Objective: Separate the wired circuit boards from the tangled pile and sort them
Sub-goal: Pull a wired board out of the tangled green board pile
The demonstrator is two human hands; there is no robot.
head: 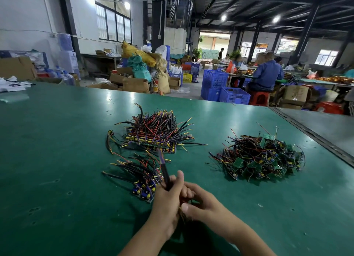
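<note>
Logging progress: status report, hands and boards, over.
Left hand grips wire bundle. Right hand holds its lower end. Tangled pile apart, right. Two sorted stacks left.

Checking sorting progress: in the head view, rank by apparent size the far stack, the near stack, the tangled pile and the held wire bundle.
1 and 2, unranked: far stack and tangled pile look about alike in spread.
3: near stack, plainly smaller even though closer to the camera.
4: held wire bundle, smallest.

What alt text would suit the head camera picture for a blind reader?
A left hand and right hand grip a bundle of wires over a green table. A tangled pile of wired boards lies to the right, a large tidy stack ahead, a smaller stack beside the left hand.
</note>
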